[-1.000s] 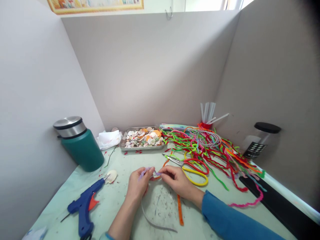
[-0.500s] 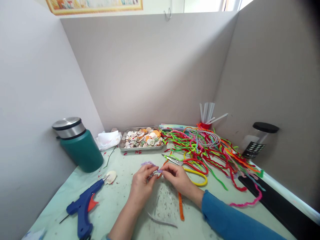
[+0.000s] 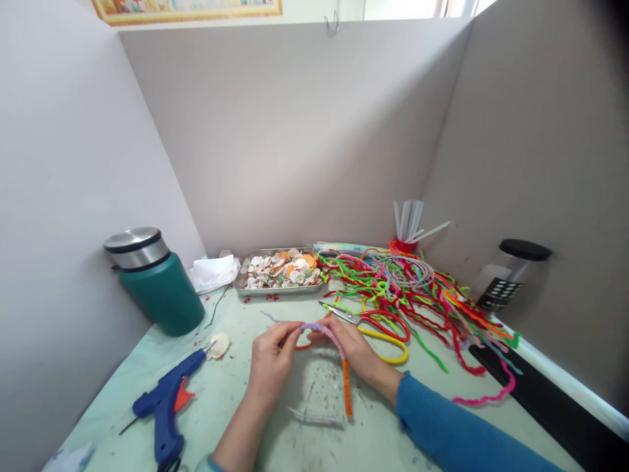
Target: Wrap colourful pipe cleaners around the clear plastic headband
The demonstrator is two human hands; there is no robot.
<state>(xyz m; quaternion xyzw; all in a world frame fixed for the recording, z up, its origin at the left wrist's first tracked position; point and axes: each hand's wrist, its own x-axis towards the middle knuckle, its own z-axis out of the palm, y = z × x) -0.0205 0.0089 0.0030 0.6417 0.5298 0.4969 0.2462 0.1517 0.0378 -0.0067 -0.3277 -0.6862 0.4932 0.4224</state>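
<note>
My left hand (image 3: 271,357) pinches a lilac-and-pink fuzzy pipe cleaner (image 3: 333,336) between thumb and fingers. It arches across to my right hand (image 3: 358,354), whose fingers are closed around its far side, partly hidden. An orange length (image 3: 346,390) hangs down from the pink part below my right hand. A thin lilac tail (image 3: 269,316) sticks out beyond my left fingers, and a bit of orange loops between the hands. On the table just below lies a pale grey strip (image 3: 314,417). Red-handled scissors (image 3: 384,326) rest just beyond my right hand.
A blue glue gun (image 3: 170,400) lies at left, its nozzle against a white shell (image 3: 219,345). Behind it stands a green bottle (image 3: 162,295). Farther back are a metal tray (image 3: 280,292) of shells and buttons and a heap of coloured pipe cleaners (image 3: 393,282). Yellow scissor handles (image 3: 388,354) lie nearby.
My hands have drawn slightly apart, and the lilac-pink pipe cleaner now shows as an arch between them. The hanging orange end has shifted a little up and left.
</note>
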